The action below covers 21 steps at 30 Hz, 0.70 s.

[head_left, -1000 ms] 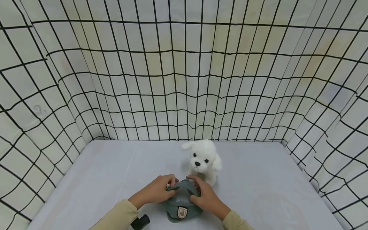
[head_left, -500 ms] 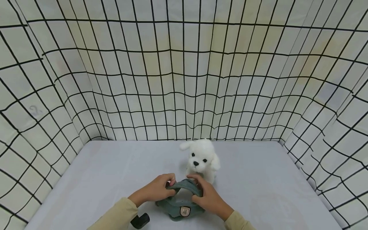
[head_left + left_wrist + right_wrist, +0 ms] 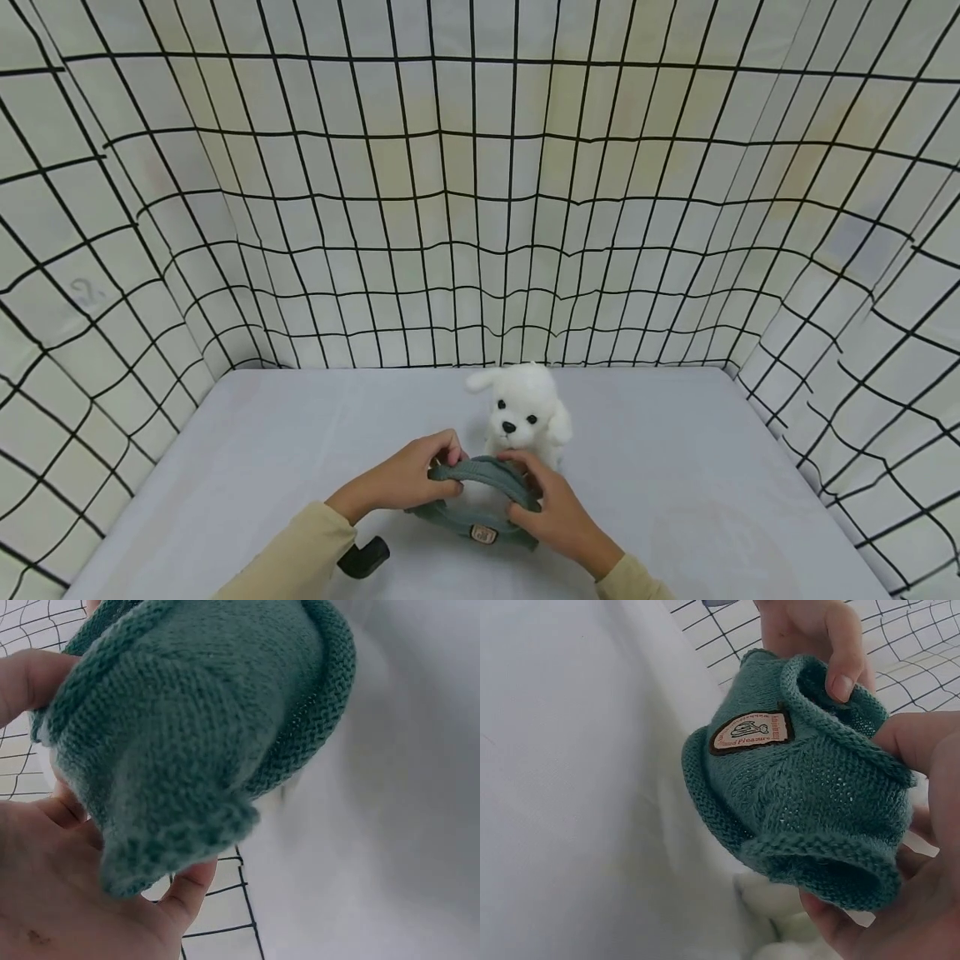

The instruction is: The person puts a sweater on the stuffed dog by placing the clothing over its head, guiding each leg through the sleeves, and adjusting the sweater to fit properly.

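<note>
Hands meet at lower centre of head view, both on a green knit hat [image 3: 476, 500]. L hand [image 3: 408, 479], left of centre, has fingers curled over the hat's rolled rim, thumb beneath, pinching it. Hat is held off the grey table [image 3: 247, 450], opening stretched between both hands, oval patch [image 3: 482, 534] facing cam at lower edge. R hand [image 3: 558, 521], right of centre, grips the rim's other side, fingers curled round the knit. White plush dog [image 3: 525, 412] sits upright just behind the hat, centre frame. Black cylindrical object [image 3: 363, 557] shows at bottom, beside L sleeve [image 3: 288, 562]. Grid-patterned walls [image 3: 480, 208] enclose table.
</note>
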Each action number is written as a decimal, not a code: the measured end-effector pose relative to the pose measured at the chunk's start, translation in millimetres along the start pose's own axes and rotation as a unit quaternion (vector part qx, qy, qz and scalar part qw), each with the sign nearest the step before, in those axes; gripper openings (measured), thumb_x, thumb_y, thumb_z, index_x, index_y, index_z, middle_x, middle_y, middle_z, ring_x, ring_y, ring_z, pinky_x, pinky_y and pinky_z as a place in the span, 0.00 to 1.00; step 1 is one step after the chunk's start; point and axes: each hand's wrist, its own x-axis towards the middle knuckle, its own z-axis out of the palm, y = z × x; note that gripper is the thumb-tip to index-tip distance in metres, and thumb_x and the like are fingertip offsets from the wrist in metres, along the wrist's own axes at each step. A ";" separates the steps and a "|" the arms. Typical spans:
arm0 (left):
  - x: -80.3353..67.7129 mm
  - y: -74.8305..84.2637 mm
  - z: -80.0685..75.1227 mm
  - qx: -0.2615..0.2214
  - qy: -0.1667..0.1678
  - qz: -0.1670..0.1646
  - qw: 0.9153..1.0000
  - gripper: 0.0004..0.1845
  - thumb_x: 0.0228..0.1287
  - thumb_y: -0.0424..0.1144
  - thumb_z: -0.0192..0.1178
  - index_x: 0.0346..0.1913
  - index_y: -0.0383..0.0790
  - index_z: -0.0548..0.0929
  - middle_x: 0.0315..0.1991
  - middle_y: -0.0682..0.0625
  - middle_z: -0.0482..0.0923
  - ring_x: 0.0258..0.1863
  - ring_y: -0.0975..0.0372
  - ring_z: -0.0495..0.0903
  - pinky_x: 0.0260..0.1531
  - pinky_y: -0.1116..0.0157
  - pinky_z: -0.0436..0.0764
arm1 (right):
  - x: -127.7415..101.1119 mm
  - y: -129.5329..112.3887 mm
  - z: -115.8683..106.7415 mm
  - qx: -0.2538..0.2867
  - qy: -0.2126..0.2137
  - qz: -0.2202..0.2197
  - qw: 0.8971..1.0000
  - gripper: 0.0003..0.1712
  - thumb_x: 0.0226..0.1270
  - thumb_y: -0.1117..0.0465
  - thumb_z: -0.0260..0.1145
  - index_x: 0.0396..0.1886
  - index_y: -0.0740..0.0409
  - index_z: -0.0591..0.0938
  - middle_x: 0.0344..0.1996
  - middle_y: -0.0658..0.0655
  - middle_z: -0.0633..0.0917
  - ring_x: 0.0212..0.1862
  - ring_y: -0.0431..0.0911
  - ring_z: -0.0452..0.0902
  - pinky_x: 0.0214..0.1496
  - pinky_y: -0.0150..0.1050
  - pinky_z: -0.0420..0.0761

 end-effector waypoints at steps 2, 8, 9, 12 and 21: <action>0.8 1.7 -2.5 -0.001 -0.002 0.010 1.000 0.12 0.59 0.36 0.62 0.34 0.41 0.67 0.38 0.53 0.77 0.35 0.68 0.72 0.35 0.70 0.74 | -1.4 -1.1 -1.1 -0.001 0.005 -0.010 1.000 0.33 0.58 0.69 0.65 0.65 0.51 0.71 0.46 0.49 0.80 0.43 0.38 0.75 0.41 0.33 0.79; 3.2 6.0 -8.3 0.005 0.004 0.025 1.000 0.13 0.58 0.33 0.63 0.33 0.43 0.66 0.40 0.55 0.77 0.37 0.68 0.73 0.39 0.68 0.75 | -4.5 -6.1 -4.7 -0.008 0.026 -0.034 0.999 0.32 0.59 0.64 0.68 0.64 0.48 0.72 0.44 0.45 0.80 0.43 0.37 0.77 0.42 0.34 0.81; 3.7 6.5 -9.0 0.006 0.006 0.029 1.000 0.13 0.58 0.33 0.63 0.33 0.43 0.66 0.40 0.55 0.77 0.38 0.68 0.73 0.40 0.68 0.74 | -5.0 -7.4 -5.6 -0.009 0.030 -0.038 0.999 0.31 0.60 0.63 0.68 0.64 0.47 0.72 0.44 0.45 0.80 0.42 0.37 0.77 0.42 0.34 0.81; 5.1 8.7 -10.5 0.002 0.013 0.040 0.999 0.14 0.58 0.33 0.63 0.34 0.43 0.66 0.42 0.54 0.78 0.40 0.67 0.73 0.42 0.67 0.74 | -6.0 -11.2 -8.2 -0.013 0.042 -0.049 0.998 0.31 0.60 0.61 0.69 0.64 0.47 0.72 0.45 0.45 0.81 0.42 0.37 0.78 0.43 0.34 0.81; 13.5 17.3 -15.5 0.013 0.032 0.066 0.997 0.14 0.58 0.33 0.65 0.36 0.44 0.67 0.42 0.53 0.75 0.41 0.66 0.73 0.44 0.66 0.75 | -6.8 -16.3 -16.2 -0.050 0.089 -0.086 0.991 0.32 0.58 0.62 0.71 0.63 0.48 0.72 0.48 0.47 0.82 0.43 0.36 0.79 0.42 0.33 0.81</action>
